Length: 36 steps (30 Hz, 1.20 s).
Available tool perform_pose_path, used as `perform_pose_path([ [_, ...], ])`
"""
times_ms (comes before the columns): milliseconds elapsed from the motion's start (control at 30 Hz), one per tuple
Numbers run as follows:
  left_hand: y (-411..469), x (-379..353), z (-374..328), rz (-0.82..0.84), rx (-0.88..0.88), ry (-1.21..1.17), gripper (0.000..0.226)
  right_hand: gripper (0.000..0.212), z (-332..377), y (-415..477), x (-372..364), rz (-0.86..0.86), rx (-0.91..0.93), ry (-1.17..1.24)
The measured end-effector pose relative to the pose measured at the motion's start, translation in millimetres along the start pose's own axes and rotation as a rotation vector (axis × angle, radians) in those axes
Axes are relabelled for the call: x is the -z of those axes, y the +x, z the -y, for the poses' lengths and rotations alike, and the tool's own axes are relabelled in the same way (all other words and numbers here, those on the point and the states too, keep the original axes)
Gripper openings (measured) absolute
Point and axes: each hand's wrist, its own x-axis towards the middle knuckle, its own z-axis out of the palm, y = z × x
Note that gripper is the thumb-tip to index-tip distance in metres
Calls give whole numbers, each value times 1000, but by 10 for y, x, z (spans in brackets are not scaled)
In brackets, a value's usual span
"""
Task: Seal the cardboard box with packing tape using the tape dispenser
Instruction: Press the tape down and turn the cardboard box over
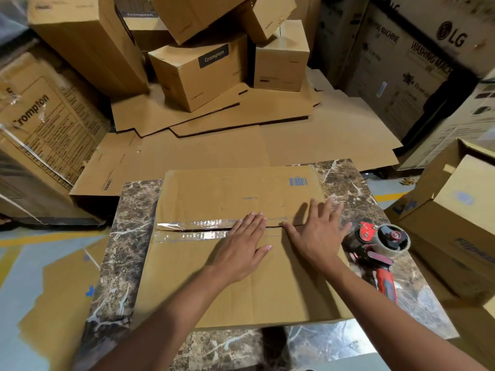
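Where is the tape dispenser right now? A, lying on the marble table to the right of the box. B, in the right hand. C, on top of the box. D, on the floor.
A: the red tape dispenser lies on the marble table just right of the box, while the left hand and right hand press flat on the flaps.

We see a warm, soft light from above, bright in the middle and dimmer in the corners. Our two flat hands [241, 245] drop small dark shadows on the brown cardboard box [227, 277]. The clear shiny tape strip [192, 225] glints white. A bright glare sits on the dark brown marble tabletop [329, 341] at the near edge. The wide lens bends the stacked brown boxes [198, 73] at the sides. The edges look smeared and blurry, and the red tape dispenser [380, 253] is a bit soft.
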Motion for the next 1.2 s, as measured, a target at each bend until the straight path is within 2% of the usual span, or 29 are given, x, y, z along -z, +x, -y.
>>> perform_pose_path([
  [100, 126, -104, -174, 22, 44, -33, 67, 130, -113, 41, 33, 98, -122, 177],
  [233, 143, -255, -265, 28, 116, 11, 70, 132, -228, 99, 26, 70, -163, 342],
  [300, 142, -283, -273, 30, 138, 28, 71, 118, -347, 167, 24, 83, -206, 405],
  [433, 155, -312, -312, 23, 170, 53, 72, 67, -495, 247, -21, 155, -180, 464],
  [700, 150, -303, -462, 87, 258, 38, 72, 42, -516, 222, -33, 120, -119, 452],
  [767, 157, -295, -504, 99, 281, 48, 73, 46, -513, 220, -35, 121, -126, 476],
  [933, 163, -294, -556, 84, 322, 52, 72, 93, -496, 187, -50, 132, -105, 482],
  [1200, 36, -173, -420, 95, 226, 17, 67, 80, -536, 209, -90, 119, -48, 469],
])
